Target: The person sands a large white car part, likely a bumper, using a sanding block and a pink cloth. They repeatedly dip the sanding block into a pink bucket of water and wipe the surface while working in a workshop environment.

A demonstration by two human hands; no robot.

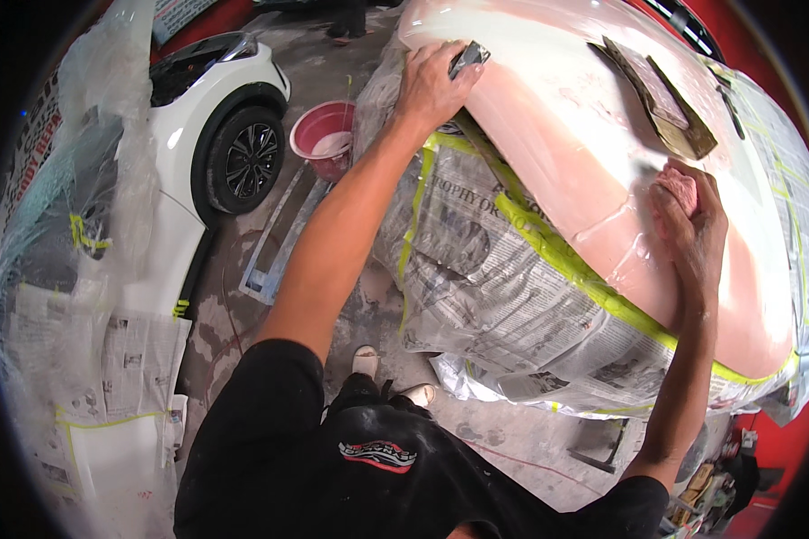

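A wet, glossy car panel [548, 135], white with pinkish patches, lies in front of me. At its far left edge, my left hand [430, 88] is closed around a piece of dark grey sandpaper [469, 59]; whether a block backs it is hidden. My right hand [699, 225] grips a crumpled pink cloth or sponge [679, 187] against the panel's right part. Just beyond that hand rests a brown, folded, stiff-looking sheet [661, 103] with raised edges. Newspaper [485, 278] and yellow-green masking tape [566, 260] border the panel's near side.
To the left stands a white car [175, 144], partly covered with clear plastic film [72, 225]. A red bucket [324, 135] holding cloudy liquid sits on the floor between the cars. A hose [530, 463] crosses the floor, and another person's legs [351, 18] show at the back.
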